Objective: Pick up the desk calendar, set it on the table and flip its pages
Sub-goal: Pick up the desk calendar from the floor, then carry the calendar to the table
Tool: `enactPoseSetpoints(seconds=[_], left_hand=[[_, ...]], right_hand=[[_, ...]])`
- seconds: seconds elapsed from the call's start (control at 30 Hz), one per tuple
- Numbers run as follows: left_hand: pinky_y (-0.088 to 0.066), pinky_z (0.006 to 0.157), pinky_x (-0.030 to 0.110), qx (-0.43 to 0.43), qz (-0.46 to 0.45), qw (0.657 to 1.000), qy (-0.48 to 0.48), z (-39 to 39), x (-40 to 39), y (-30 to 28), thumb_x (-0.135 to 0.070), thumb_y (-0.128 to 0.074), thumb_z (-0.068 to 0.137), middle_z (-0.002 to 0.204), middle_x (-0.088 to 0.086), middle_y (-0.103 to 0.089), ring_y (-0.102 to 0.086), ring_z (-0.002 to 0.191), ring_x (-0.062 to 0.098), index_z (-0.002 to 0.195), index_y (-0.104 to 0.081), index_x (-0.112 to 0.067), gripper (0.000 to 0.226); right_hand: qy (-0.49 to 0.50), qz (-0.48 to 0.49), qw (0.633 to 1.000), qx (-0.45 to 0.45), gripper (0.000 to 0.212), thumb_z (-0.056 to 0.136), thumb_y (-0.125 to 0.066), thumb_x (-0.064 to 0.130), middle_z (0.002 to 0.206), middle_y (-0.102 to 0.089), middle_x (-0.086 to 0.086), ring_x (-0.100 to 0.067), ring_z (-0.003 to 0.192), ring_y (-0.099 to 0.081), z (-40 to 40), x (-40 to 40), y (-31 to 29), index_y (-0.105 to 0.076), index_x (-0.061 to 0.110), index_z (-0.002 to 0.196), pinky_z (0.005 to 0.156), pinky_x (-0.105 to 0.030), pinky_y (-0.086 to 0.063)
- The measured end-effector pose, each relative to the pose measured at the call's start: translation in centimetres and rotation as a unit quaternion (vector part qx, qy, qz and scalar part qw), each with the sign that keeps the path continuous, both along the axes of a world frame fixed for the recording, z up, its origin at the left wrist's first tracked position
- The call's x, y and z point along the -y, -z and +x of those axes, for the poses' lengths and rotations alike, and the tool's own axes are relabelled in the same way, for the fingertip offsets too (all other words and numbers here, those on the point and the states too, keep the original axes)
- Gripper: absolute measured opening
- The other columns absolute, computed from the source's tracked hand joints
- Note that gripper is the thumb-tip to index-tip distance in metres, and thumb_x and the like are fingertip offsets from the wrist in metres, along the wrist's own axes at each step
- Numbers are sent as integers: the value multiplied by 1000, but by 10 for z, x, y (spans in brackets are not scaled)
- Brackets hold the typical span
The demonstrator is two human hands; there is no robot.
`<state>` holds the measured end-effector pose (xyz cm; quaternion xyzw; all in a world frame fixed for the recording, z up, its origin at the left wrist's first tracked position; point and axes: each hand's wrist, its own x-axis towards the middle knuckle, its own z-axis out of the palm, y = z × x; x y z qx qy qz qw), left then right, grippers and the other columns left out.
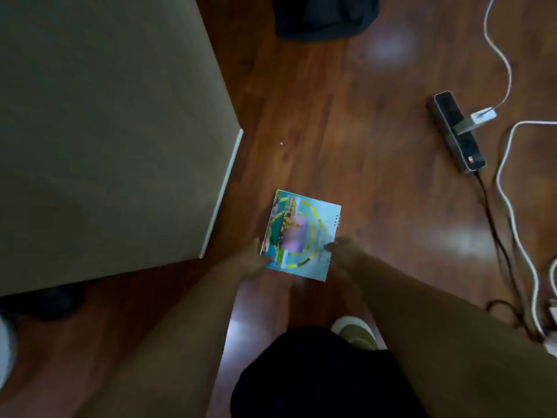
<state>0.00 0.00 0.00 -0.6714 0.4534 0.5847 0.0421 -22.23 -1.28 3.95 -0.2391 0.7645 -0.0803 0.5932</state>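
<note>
Desk calendar [301,235] beside table [105,131] corner, over wooden floor [346,131] | left hand [251,260] fingers clamped on its left edge | right hand [343,250] fingers clamped on its spiral-bound right edge

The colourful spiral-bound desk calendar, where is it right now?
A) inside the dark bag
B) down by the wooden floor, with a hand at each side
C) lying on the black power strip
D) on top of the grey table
B: the colourful spiral-bound desk calendar is low over the brown wooden floor, left hand and right hand at its near corners.
</note>
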Motion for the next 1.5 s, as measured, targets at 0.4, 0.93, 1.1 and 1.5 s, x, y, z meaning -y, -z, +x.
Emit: enactPoseSetpoints(seconds=[0.4, 0.93, 1.1, 1.5], left_hand=[[-46, 100, 45, -88, 58, 967, -232, -22, -5, -1, -9, -57, 91, 122, 21, -62, -59, 113, 36, 126, -52, -2, 36], [-58, 76, 39, -167, -125, 889, -407, -41, 48, -478, 6, -65, 82, 96, 20, -72, -65, 86, 38, 103, -70, -17, 32], [-52, 83, 44, -230, -126, 872, -413, -17, 58, -622, -5, -62, 88, 105, 18, -67, -65, 83, 31, 128, -42, -11, 45], [-57, 52, 24, -203, -268, 829, -447, 73, -13, -780, -8, -62, 89, 77, 8, -68, -68, 56, 12, 93, -54, -11, 10]], right_hand=[[211, 67, 970, 106, 7, 87, -62, 6, 70, -65, -11, -23, 54, -58, -4, -25, 18, -59, 3, 82, 37, -22, -48], [-23, -35, 973, 228, 37, 90, -54, 1, 107, -70, -16, -29, 84, -69, -70, 78, -445, -56, 5, 127, 80, -43, -55], [-152, -19, 964, 219, 36, 87, -58, -1, 115, -68, -17, -35, 101, -64, -84, 104, -580, -58, 9, 122, 105, -55, -40], [-268, -147, 921, 241, 34, 84, -69, 13, 106, -72, -8, -18, 89, -69, 32, 145, -757, -63, 9, 117, 80, -29, -56]])
